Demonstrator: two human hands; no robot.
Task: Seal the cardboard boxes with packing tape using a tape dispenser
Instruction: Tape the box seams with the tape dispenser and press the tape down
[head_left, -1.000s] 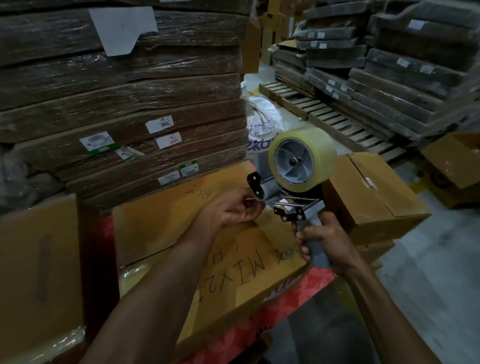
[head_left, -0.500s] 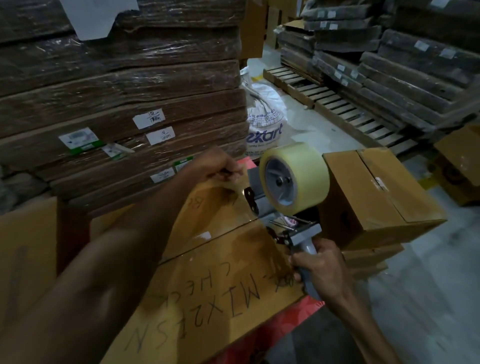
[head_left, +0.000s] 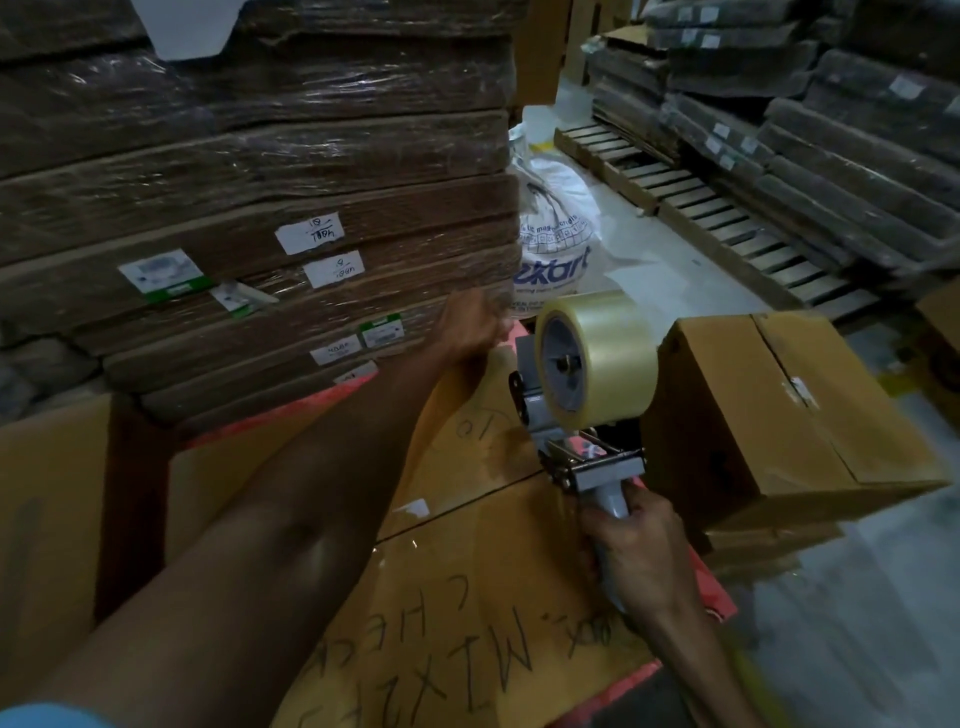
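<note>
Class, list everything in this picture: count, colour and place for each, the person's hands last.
written box: one, brown, under both arms.
dispenser: one, grey, over the written box.
tape roll: one, clear, on the dispenser.
closed box: one, brown, right of the dispenser.
sack: one, white, behind the tape roll.
cardboard stack: one, brown, wrapped, at left.
pallets: several, brown, far right.
left hand: one, at the written box's far edge, grip unclear.
right hand: one, grips the dispenser's handle.
</note>
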